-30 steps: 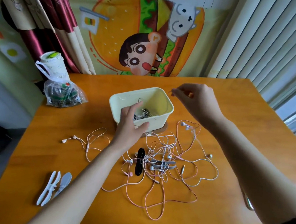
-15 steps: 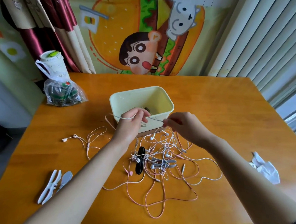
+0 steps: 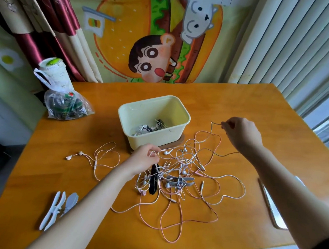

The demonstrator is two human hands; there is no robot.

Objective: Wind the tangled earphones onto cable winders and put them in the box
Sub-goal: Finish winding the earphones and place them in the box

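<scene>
Step now: I think one cord is being pulled free from the tangled earphones (image 3: 185, 172); nothing is on a winder in the hands yet.
Left hand: the left hand (image 3: 143, 159) is just in front of the box (image 3: 154, 140), fingers curled, pinching a loop of white cord (image 3: 152, 153) at the heap's edge.
Right hand: the right hand (image 3: 243, 135) is lifted right of the box, fingers curled, pinching a thin dark cord (image 3: 216, 123) that leads back to the heap.
Earphones: most lie in a messy heap on the table (image 3: 252, 104), just in front of the box; a single earphone (image 3: 96, 158) lies alone to the left.
In the box: a few wound earphones (image 3: 149, 127) sit at the bottom.
Winders: a black winder (image 3: 153, 183) and a grey winder (image 3: 182, 181) lie in the heap; pale spare winders (image 3: 57, 208) lie well apart, front left.
Next move: I guess the cord must come out slowly while the left hand holds the heap, so knots do not tighten; then a winder is needed.
Table: orange-brown wood; a brown board (image 3: 179, 142) pokes out under the box, and a flat thing, maybe a phone (image 3: 272, 209), lies by the right arm.
Room: a plastic bag (image 3: 67, 105) and a white cup (image 3: 52, 71) stand far left; behind are a cartoon cloth (image 3: 127, 40), red curtains (image 3: 54, 25) and white blinds (image 3: 287, 46).
</scene>
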